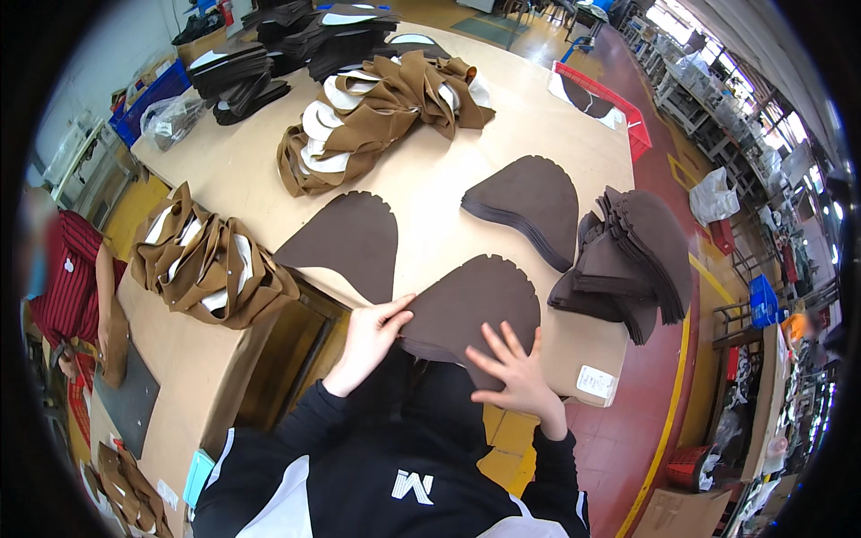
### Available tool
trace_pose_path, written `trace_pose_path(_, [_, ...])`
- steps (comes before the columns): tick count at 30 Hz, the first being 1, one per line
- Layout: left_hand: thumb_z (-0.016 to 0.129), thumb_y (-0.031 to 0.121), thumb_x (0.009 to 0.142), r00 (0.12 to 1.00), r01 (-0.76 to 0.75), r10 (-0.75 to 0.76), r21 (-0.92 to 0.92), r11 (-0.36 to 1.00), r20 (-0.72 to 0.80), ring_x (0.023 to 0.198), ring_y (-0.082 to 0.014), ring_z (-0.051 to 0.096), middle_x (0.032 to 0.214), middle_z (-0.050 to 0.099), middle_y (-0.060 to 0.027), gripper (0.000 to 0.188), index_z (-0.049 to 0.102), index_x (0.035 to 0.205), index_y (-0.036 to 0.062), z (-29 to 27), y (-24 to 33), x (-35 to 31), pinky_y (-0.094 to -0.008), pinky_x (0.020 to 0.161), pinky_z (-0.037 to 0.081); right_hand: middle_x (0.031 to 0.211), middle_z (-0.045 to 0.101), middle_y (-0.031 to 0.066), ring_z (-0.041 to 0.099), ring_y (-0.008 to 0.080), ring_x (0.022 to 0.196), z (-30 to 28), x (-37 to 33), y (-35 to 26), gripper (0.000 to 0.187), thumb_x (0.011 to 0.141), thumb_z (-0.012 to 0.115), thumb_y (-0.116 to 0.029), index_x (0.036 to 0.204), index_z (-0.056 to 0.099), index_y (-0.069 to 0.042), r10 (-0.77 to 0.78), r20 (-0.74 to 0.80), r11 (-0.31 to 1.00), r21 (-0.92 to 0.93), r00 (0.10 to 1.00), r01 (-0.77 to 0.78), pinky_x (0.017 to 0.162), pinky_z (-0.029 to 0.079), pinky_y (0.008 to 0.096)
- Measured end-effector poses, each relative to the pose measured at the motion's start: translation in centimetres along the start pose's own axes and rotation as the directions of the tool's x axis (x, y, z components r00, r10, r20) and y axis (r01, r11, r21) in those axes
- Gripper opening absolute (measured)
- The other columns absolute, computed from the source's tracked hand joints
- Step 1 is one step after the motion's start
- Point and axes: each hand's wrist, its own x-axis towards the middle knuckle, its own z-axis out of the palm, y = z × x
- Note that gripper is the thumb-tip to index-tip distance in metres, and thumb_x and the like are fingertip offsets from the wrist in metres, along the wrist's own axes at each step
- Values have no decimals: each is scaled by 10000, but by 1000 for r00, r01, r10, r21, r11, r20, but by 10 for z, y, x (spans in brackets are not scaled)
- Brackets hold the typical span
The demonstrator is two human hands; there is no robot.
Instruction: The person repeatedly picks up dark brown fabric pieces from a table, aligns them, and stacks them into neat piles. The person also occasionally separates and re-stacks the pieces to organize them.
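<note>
A dark brown cut piece [475, 300] with a notched, rounded edge lies at the table's near edge, with the edges of others showing beneath it. My left hand [368, 342] pinches the left side of this stack between thumb and fingers. Spread flat over its lower right part, my right hand [516, 368] has its fingers apart and grips nothing. A similar dark piece [354, 235] lies to the left. Beyond my hands is another neat stack of dark pieces [529, 202], and to its right a thicker, uneven pile [628, 255].
Brown and white bundled pieces [377, 112] lie across the far middle, with another bundle [211, 260] at the left. Dark stacks [233, 76] stand at the back. A red crate [632, 121] sits by the far right edge. A person in a striped shirt [76, 278] is at the left.
</note>
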Motion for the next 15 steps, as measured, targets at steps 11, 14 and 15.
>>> trace_pose_path(11, [712,112,900,834,-29,433,756,654,-343,1192,-332,605,1277,656,-162,414,665,1306,43,-147,-39,60,-413,1055,457,1565,453,176,451,312,1436,-4,67,71,563,989,641,-287,1482,504,-50,322,-430,862,501,844,-74,1204,315,460])
trace_pose_path(14, [723,126,890,866,-57,357,639,767,-351,1243,-338,569,1304,639,-160,415,659,1290,36,-140,-37,45,-430,1077,435,1610,376,178,334,289,1508,17,89,51,677,1006,557,-472,1532,433,-65,200,-302,943,-201,932,-267,1234,207,543])
trace_pose_path(15, [732,139,885,889,-93,344,616,783,-302,1226,-334,576,1283,647,-159,366,679,1227,23,-129,-36,39,-432,1072,438,1634,334,171,297,287,1523,27,92,52,794,985,504,-588,1559,373,-55,165,-255,965,-156,953,-209,1236,138,599])
